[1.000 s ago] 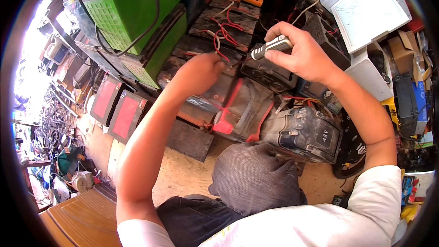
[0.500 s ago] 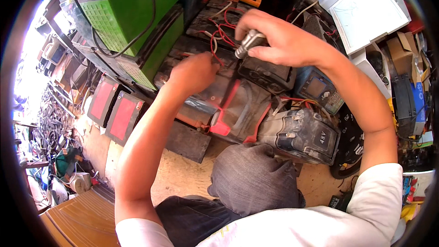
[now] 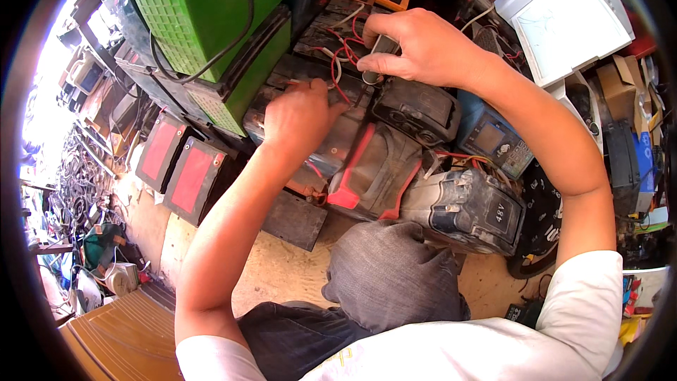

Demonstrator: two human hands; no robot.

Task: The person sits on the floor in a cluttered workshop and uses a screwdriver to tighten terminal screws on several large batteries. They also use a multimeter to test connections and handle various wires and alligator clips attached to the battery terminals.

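Note:
My left hand (image 3: 300, 114) rests on a dark, dusty battery (image 3: 350, 114), its thumb spread away from the bent fingers. Its fingertips are partly hidden. Thin red wires (image 3: 337, 74) and white ones run over the batteries just beyond its thumb. In my right hand (image 3: 416, 49) is a silver, cylinder-shaped metal tool (image 3: 385, 45), gripped between thumb and fingers; most of it is covered, so its kind is unclear. The tool is above the near edge of the wired battery group, beside a black case (image 3: 417, 109).
Large green batteries (image 3: 211, 25) are stacked at left, with red-topped packs (image 3: 194, 178) below them. Closer in lie a black-and-red case (image 3: 374, 173) and a grey battery pack (image 3: 462, 204). A blue device with a screen (image 3: 493, 141) and a white-framed panel (image 3: 571, 21) are at right.
My left thumb has spread from the fingers, and that hand has shifted slightly. My right hand has turned the metal tool and moved a little up, covering more of it.

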